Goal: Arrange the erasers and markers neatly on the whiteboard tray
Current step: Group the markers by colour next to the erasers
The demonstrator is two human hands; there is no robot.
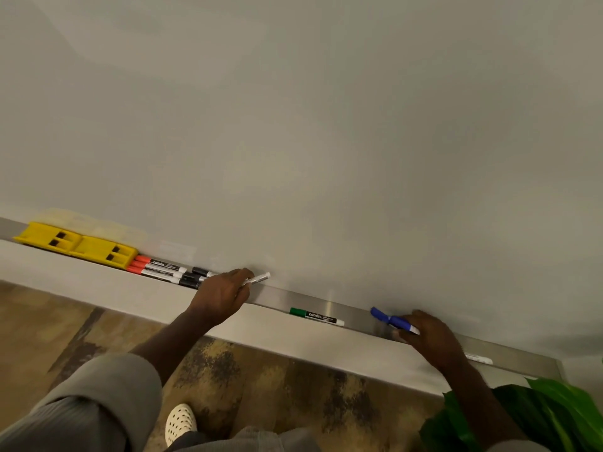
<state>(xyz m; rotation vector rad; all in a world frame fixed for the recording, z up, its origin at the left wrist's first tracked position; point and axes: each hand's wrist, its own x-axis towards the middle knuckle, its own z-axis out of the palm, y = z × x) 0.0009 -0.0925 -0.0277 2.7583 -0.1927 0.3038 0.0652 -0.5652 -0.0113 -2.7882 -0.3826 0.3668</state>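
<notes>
A metal whiteboard tray (355, 313) runs from upper left to lower right under the board. Two yellow erasers (76, 243) lie end to end at its left. Next to them lie three red-capped markers (156, 269), and black-capped markers (195, 278) follow. My left hand (223, 295) is closed around a marker whose white end (259, 278) sticks out to the right. A green-capped marker (316, 316) lies alone mid-tray. My right hand (427, 334) grips a blue marker (393, 320), its cap pointing left. Another white marker end (479, 358) shows beyond my right wrist.
The whiteboard (326, 141) fills the upper view. A pale ledge (98, 282) runs below the tray. Green plant leaves (538, 415) crowd the lower right by my right forearm. Patterned brown floor (267, 386) and my shoe (180, 422) are below.
</notes>
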